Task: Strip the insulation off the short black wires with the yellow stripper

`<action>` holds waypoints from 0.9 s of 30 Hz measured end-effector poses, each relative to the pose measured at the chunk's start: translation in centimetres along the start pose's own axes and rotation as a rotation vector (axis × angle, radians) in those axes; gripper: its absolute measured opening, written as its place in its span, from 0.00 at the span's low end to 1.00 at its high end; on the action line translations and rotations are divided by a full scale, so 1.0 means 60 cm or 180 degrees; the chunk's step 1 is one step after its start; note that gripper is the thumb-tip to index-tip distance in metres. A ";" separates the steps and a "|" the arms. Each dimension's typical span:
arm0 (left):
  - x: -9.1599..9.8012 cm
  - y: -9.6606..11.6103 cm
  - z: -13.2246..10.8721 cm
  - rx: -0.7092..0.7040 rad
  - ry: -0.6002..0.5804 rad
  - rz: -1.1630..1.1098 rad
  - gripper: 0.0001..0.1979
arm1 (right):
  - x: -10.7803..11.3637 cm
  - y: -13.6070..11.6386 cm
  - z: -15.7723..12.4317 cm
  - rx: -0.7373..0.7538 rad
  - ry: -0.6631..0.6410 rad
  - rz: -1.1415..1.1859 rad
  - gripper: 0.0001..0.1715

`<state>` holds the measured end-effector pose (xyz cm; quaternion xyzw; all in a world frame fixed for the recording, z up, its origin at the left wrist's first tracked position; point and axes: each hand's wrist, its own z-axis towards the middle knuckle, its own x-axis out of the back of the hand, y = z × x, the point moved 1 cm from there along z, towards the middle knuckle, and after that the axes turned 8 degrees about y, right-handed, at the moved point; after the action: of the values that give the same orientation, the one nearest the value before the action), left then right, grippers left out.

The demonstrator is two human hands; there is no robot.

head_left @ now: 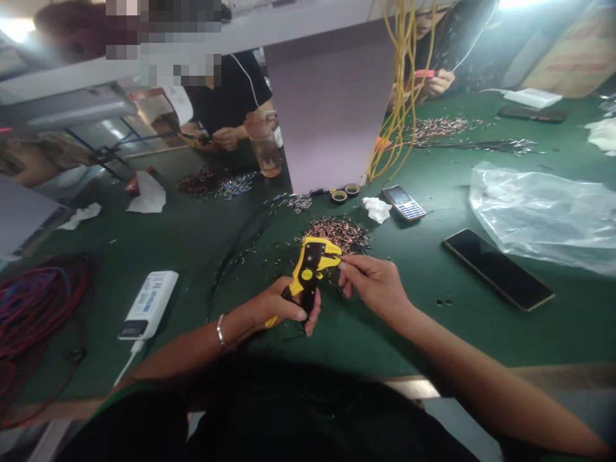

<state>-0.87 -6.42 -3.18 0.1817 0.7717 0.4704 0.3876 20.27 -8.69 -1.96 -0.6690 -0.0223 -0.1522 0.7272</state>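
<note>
Shared workbench, indoor workshop, artificial light.
Green-topped table [553, 346] fills the view, with its wooden edge [568, 372] at 5 o'clock. A grey upright panel [332, 109] stands at 12 o'clock under a white beam [298, 32]. There is lamp glare at 10 o'clock [14, 29] and 1 o'clock [520, 5], and cardboard sheeting [577, 51] at 2 o'clock.

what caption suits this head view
Left hand grips a yellow tool over a green table; right hand at its tip

Smartphone [498, 269], keypad phone [404, 203], power bank [148, 303].
</note>
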 end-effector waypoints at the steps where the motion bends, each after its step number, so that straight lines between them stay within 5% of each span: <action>1: 0.000 0.000 -0.001 0.0009 0.0008 0.0018 0.17 | 0.000 0.000 0.000 0.0025 -0.0017 -0.0017 0.14; 13: -0.009 0.007 -0.005 0.0122 0.0238 0.0034 0.14 | 0.006 0.001 -0.001 0.0309 -0.0090 -0.0151 0.13; 27: -0.011 0.005 -0.011 0.0054 0.0399 -0.0102 0.11 | 0.012 0.003 0.006 -0.0223 0.0016 0.0494 0.11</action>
<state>-1.00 -7.07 -2.48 0.1428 0.8013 0.4680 0.3443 21.03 -8.48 -1.93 -0.6934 0.0368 -0.0978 0.7130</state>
